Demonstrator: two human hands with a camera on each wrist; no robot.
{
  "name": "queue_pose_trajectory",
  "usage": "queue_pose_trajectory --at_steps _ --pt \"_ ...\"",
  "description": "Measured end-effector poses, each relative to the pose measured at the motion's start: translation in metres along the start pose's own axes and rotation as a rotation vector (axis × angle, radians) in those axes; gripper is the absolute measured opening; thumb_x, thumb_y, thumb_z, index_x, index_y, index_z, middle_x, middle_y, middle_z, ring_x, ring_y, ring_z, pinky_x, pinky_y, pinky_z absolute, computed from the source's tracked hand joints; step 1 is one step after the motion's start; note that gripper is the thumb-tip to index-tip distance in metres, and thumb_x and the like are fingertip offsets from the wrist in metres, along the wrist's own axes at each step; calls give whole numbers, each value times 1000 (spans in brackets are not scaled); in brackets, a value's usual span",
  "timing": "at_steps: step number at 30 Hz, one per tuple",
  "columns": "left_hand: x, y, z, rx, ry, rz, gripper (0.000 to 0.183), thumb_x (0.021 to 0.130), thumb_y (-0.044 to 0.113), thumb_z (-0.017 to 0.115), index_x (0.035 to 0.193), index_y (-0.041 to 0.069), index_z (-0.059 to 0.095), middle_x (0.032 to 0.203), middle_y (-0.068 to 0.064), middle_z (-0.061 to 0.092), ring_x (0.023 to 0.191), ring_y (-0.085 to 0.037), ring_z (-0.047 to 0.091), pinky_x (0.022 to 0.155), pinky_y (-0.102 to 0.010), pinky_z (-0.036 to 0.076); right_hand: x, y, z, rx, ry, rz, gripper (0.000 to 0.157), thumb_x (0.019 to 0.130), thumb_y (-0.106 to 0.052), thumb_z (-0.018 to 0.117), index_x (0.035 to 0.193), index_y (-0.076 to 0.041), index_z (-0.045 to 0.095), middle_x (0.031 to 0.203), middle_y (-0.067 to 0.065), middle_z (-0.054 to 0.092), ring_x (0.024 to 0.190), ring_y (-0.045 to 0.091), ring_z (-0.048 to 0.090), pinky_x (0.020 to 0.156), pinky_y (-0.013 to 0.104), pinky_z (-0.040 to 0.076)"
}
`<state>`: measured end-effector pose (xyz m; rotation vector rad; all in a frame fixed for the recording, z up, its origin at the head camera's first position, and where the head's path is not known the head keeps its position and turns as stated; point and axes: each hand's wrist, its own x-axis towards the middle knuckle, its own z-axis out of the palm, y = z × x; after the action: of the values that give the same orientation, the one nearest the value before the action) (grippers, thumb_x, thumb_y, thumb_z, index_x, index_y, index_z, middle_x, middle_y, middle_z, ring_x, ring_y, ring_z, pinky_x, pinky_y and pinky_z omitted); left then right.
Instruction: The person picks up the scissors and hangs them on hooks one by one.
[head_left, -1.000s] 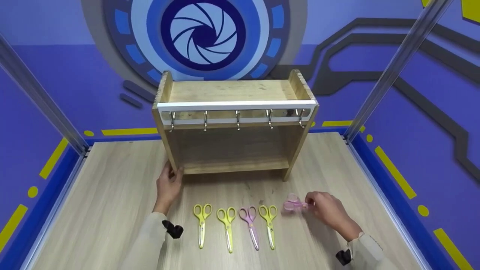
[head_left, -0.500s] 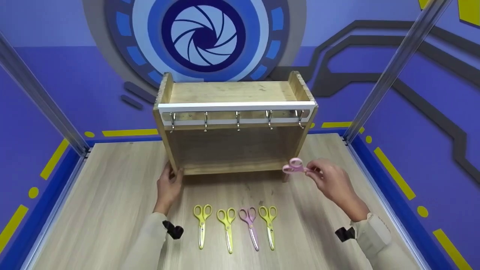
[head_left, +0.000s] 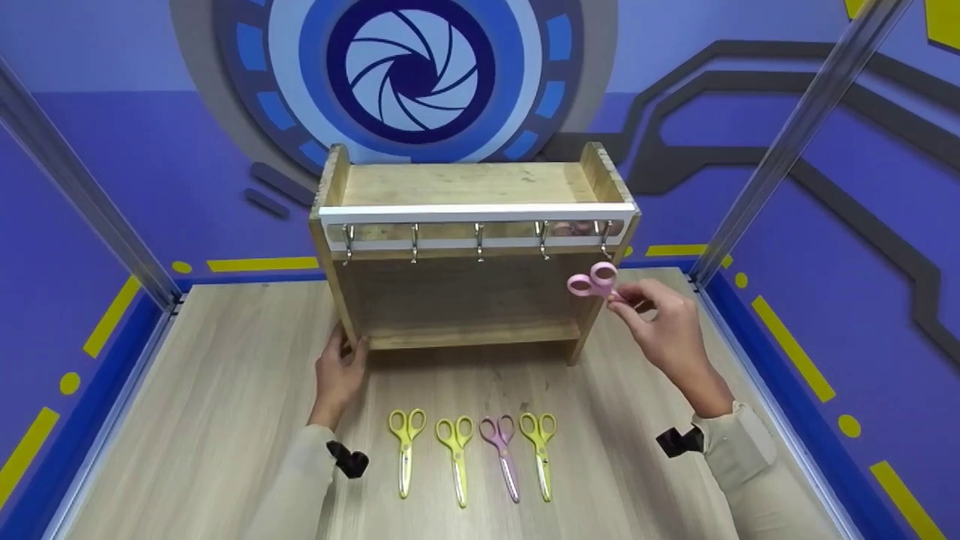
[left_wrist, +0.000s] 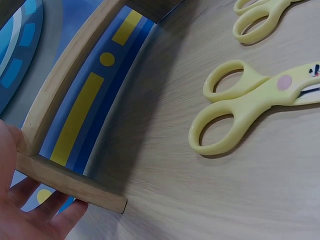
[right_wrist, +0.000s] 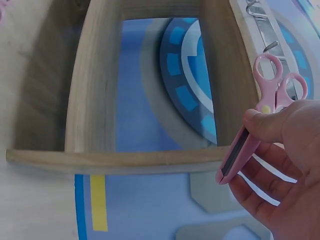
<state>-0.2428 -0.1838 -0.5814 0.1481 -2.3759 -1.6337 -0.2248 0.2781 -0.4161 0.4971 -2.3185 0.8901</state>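
Observation:
Pink-handled scissors [head_left: 595, 280] are pinched by the blades between thumb and fingers of my right hand [head_left: 667, 322], loops pointing up. They are just below the rightmost hook [head_left: 605, 240] of the wooden shelf [head_left: 465, 339]. In the right wrist view the scissors [right_wrist: 267, 102] overlap the shelf's side panel. My left hand [head_left: 341, 375] grips the shelf's lower left side panel, thumb in front and fingers [left_wrist: 52, 210] on its outer side. On the table in front lie yellow scissors [head_left: 406, 442], more yellow scissors [head_left: 454, 450], purple scissors [head_left: 501, 450] and a third yellow pair [head_left: 539, 450].
A white rail [head_left: 480, 214] with several metal hooks runs across the shelf's upper front. The table [head_left: 232, 360] is bounded by blue patterned walls [head_left: 90, 187] at the back and sides, with metal posts [head_left: 802, 135] at the corners.
My right hand has lifted the pink scissors from the table up toward the rightmost hook, with the loops turning upward. My left hand stays on the shelf's side panel.

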Motion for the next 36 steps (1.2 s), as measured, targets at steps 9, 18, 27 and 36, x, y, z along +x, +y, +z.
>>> queue_pose_trajectory --at_steps 9,18,27,36 --pt "0 1 -1 9 -19 -16 60 107 26 57 160 12 34 153 -23 48 132 -39 56 104 -49 51 5 3 14 84 16 163 17 83 -8 87 96 -4 77 87 4 76 78 18 70 70 11 54" --pt "0 0 0 1 -18 -20 61 107 27 57 161 12 33 153 -24 47 133 -39 55 105 -50 51 7 5 26 130 21 228 15 86 -9 84 96 -3 75 88 6 75 78 19 70 68 9 53" --pt "1 -1 1 -6 -2 -11 60 106 26 58 160 10 35 151 -25 49 131 -40 57 104 -50 51 6 7 35 152 29 267 17 88 -11 83 99 -3 74 92 7 75 80 20 70 70 11 55" --pt "2 -4 1 2 0 -6 58 106 22 57 158 7 37 150 -28 49 130 -43 57 103 -50 52 4 8 43 166 50 260 18 87 -11 84 99 -1 75 91 9 75 78 21 69 68 14 55"
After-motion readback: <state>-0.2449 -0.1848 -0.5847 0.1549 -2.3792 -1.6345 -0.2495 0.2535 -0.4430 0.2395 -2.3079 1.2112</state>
